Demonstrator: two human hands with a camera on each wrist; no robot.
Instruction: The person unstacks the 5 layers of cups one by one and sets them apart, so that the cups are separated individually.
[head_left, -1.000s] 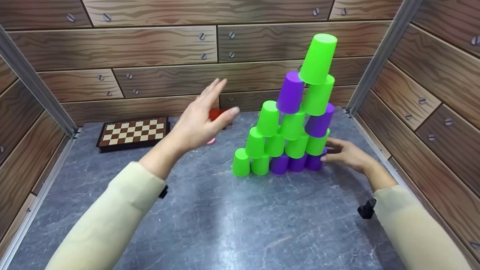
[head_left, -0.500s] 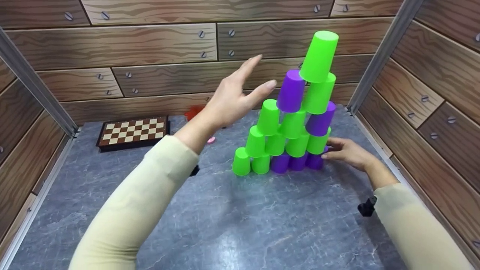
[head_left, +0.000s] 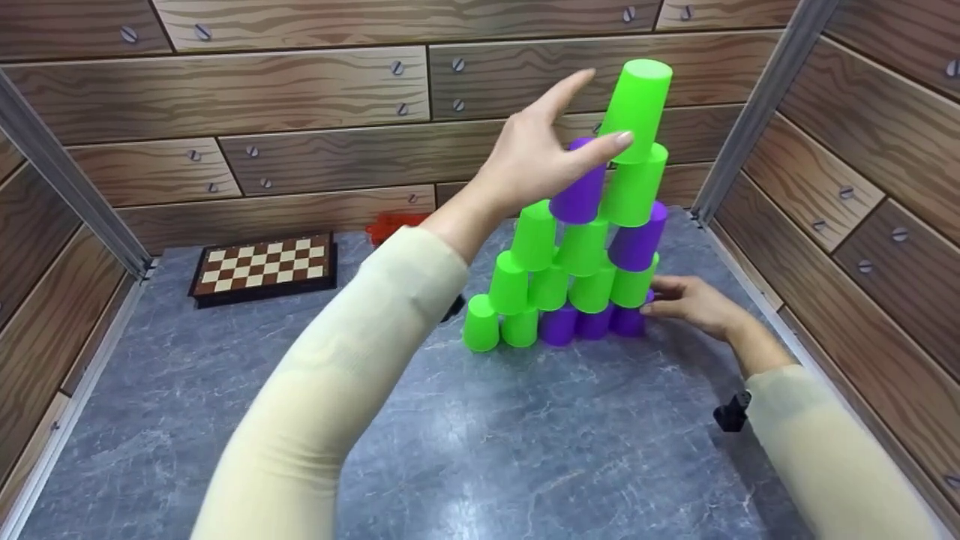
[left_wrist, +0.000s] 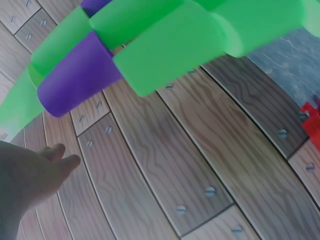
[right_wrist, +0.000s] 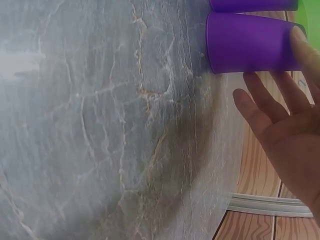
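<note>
A pyramid of upside-down green and purple plastic cups stands on the table. Its top green cup (head_left: 637, 105) rests across a purple cup (head_left: 579, 196) and a green cup (head_left: 634, 186). My left hand (head_left: 534, 156) is raised beside the top, fingers extended; its thumb overlaps the top cup in the head view. In the left wrist view, the left hand (left_wrist: 37, 172) shows apart from the cups. Low on the right, my right hand (head_left: 697, 306) rests against the end purple cup (right_wrist: 252, 42) of the bottom row, thumb and loosely bent fingers at its side.
A checkered game board (head_left: 262, 264) lies at the back left of the grey marbled table (head_left: 480, 427). Near the back wall is a red object (head_left: 391, 225), partly behind the left sleeve. Wood-patterned panels (head_left: 322, 90) enclose the table at the back and sides.
My left hand has moved right and up, from left of the pyramid to its top cup. The right hand stays at the bottom purple cup. The cups look unmoved.
</note>
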